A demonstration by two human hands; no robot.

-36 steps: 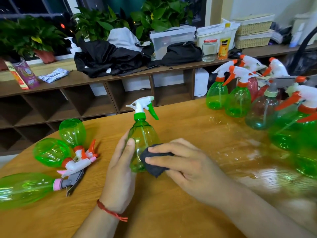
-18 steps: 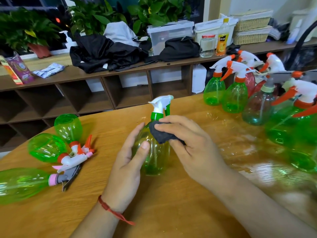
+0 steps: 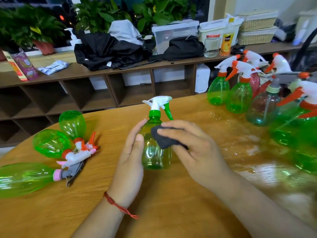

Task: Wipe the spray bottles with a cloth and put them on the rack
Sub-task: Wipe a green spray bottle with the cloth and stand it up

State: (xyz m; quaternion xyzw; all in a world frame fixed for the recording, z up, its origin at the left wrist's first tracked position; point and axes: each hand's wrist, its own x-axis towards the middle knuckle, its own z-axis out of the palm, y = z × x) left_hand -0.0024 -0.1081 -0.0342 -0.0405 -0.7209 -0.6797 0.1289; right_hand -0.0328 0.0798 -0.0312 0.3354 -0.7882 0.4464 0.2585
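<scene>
A green spray bottle (image 3: 154, 152) with a white head and green trigger stands upright on the wooden table (image 3: 171, 203). My left hand (image 3: 132, 158) grips its left side, thumb across the front. My right hand (image 3: 193, 152) holds a dark grey cloth (image 3: 164, 138) against the bottle's upper right side. Three green bottles (image 3: 51, 143) lie on their sides at the left. Several upright spray bottles (image 3: 240, 97) with orange triggers stand at the right.
A low wooden shelf unit (image 3: 96, 93) runs behind the table, with black clothing (image 3: 109, 50), plastic boxes (image 3: 175, 35), a jar and potted plants on top. A wet, shiny patch covers the table at the right.
The bottle has turned, so its trigger now points right. My right hand slid the cloth from the lower body up to the neck, then down to the shoulder.
</scene>
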